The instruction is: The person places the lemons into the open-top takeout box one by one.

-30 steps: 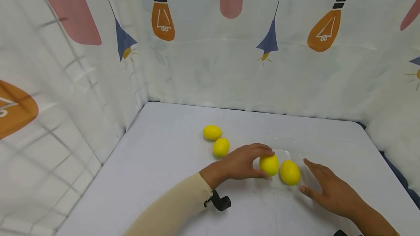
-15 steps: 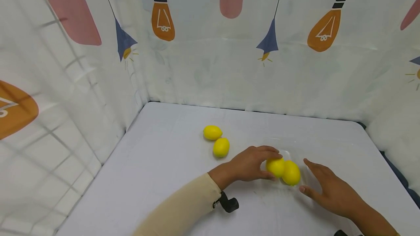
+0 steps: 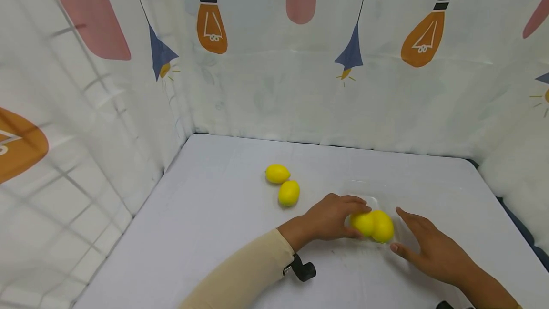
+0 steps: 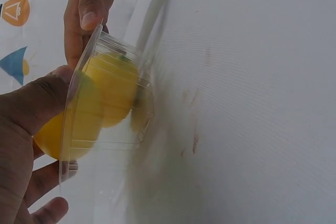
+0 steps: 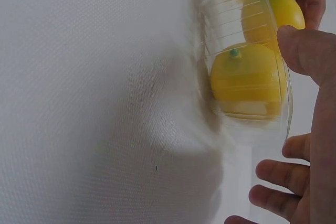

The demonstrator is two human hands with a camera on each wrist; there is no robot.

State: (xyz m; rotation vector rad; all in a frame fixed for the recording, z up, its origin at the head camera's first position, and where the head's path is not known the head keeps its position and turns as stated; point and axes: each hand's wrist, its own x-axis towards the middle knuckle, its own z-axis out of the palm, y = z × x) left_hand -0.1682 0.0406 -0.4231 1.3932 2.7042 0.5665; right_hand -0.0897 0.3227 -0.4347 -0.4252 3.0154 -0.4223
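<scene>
My left hand (image 3: 328, 218) grips a yellow lemon (image 3: 361, 223) with thumb and fingers, lowered partly into a clear plastic container (image 4: 97, 145). A second lemon (image 3: 382, 226) sits inside the container, against the held one in the head view. Through the see-through wall, the left wrist view shows the held lemon (image 4: 52, 135) nearer and the other lemon (image 4: 113, 85) behind it. Beside the container's right side my right hand (image 3: 437, 247) has its fingers spread, holding nothing. In the right wrist view its thumb (image 5: 302, 51) is by the rim; whether it touches is unclear.
Two more lemons lie on the white table to the left and farther back: one lemon (image 3: 277, 174) behind another lemon (image 3: 289, 193). White curtains (image 3: 274, 85) printed with lamps hang behind the table (image 3: 206, 213) and at its left.
My left hand has carried its lemon right and slightly down, into the container and up to the other lemon. The right hand stays nearly in place.
</scene>
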